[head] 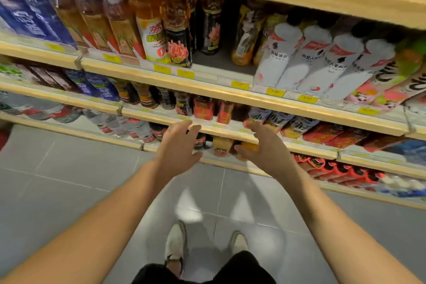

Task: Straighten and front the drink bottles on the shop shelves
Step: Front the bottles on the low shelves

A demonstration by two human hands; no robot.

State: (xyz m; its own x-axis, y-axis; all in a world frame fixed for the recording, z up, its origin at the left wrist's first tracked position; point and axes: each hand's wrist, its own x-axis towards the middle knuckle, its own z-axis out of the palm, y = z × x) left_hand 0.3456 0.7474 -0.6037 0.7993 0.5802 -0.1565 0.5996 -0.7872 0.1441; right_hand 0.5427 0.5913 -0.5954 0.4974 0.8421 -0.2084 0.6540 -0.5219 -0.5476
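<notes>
Shop shelves full of drink bottles fill the upper view. My left hand [178,145] and my right hand [262,145] reach out side by side in front of a low shelf edge [221,131], fingers spread and relaxed, holding nothing. Between and just behind them stand a pale orange bottle [221,146] and a dark bottle with a red label [200,140]. An orange bottle [250,146] shows just beside my right thumb; whether the hand touches it I cannot tell. On the shelf above stand red-labelled bottles [204,108].
Higher up, a dark-labelled bottle [178,49] stands at the shelf front next to a gap [221,62], with white bottles [299,60] to the right and blue packs [34,16] at the left. Grey floor tiles [69,180] and my shoes [175,244] lie below.
</notes>
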